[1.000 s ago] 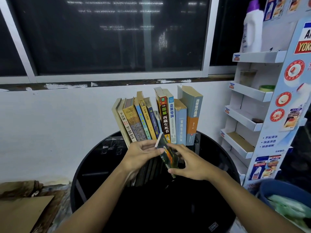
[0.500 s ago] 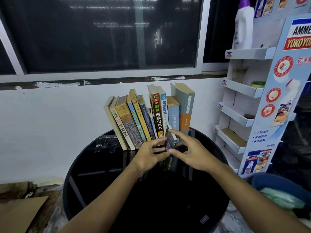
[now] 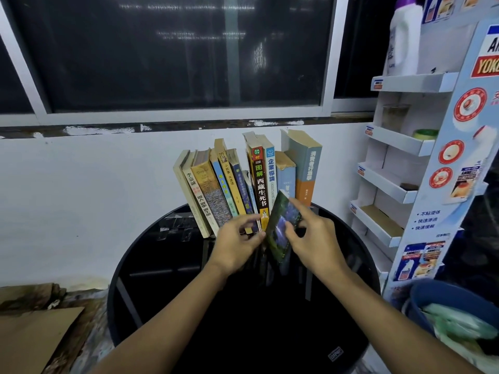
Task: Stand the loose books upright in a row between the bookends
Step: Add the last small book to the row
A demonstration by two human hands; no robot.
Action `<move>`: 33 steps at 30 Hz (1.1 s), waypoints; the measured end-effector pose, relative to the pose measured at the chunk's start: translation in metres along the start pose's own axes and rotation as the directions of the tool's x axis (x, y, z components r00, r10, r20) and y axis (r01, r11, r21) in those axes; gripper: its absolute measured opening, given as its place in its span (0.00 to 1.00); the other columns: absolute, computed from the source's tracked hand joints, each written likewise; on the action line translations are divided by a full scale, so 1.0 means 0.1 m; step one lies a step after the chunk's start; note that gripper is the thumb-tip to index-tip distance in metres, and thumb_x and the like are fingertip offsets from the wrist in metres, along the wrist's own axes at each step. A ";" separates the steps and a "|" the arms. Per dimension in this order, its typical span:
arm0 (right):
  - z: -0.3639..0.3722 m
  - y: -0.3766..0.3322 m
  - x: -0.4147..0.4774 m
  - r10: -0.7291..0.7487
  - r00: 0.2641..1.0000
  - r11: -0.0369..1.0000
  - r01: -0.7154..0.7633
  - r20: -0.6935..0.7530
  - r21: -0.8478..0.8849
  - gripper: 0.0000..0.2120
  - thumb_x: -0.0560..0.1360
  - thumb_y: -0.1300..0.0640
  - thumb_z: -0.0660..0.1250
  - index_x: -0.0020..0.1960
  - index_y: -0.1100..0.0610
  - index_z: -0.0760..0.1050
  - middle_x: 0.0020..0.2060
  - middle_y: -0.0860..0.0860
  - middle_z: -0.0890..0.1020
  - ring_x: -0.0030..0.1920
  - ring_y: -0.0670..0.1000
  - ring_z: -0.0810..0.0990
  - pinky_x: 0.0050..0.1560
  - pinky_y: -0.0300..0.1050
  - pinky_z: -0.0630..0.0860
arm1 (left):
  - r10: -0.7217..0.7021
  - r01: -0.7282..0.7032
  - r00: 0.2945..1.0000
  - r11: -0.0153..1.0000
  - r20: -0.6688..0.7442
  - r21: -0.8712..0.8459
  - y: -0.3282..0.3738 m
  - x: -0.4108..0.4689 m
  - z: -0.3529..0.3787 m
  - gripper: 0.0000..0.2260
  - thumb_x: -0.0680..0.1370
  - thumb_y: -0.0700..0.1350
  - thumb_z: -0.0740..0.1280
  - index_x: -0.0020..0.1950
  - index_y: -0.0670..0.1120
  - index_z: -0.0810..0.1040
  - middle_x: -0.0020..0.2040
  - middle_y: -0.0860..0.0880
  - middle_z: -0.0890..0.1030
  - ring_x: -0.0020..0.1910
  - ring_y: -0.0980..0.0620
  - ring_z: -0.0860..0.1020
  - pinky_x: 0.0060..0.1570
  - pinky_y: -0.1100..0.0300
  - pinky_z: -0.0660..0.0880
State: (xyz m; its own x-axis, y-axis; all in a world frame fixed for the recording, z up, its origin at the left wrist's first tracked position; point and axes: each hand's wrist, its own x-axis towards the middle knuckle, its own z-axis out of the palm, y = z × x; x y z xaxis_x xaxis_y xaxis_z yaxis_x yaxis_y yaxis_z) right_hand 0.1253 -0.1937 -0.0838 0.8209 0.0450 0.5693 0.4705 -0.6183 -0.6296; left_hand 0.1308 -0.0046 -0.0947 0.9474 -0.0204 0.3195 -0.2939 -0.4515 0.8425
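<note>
**Black glass table, a leaning row, one small book held at its foot**

Brown cardboard (image 3: 35,336) lies flat at the far left, beside the round table (image 3: 151,279). At the table's back edge, against the white wall, stands the row of books (image 3: 243,184). Its left half tilts leftward and its right half is nearly upright. Readable spines, in order, are "Troyka" on mottled yellow, "小故事 大道理" on yellow, "02 图解 西藏生死书" on black and "企業導論" on white.

The left hand (image 3: 235,244) reaches in palm-right with its fingers curled at the foot of the black spine. Its thumb tip meets the left edge of the green book (image 3: 283,228), but I cannot tell whether it actually pinches it.

That small book is tilted in front of the row's right half, cover toward the camera, and its lower corner is close to the glass. The right hand (image 3: 316,238) grips it from the right, with the thumb pressed on the cover, the forefinger laid over the upper edge and the other fingers tucked behind.

Further right stands a white tiered display stand (image 3: 405,147) with "YOKO" in yellow on red on its side panel. A white bottle (image 3: 405,41) sits on its top shelf, and a blue tub (image 3: 437,295) sits below.
</note>
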 end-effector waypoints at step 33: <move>-0.09 -1.11 1.05 -0.313 0.946 0.949 0.307 -0.083 -0.075 0.25 0.78 0.62 0.68 0.74 0.56 0.70 0.49 0.53 0.83 0.43 0.47 0.81 0.48 0.44 0.80 | 0.355 -0.035 0.906 0.605 -0.230 0.795 0.18 0.88 -0.69 0.19 0.76 0.57 0.73 0.67 0.63 0.77 0.81 0.53 0.60 0.82 0.44 0.49 0.70 0.28 0.47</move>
State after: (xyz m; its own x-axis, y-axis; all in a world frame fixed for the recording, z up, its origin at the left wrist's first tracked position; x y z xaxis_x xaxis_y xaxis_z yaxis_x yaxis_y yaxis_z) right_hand 0.1563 -0.1275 0.0514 0.6026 0.1709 0.7795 0.6743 -0.6314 -0.3829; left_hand 0.2001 0.0472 -0.0212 0.7250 0.0263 0.6883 -0.1104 -0.9819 0.1538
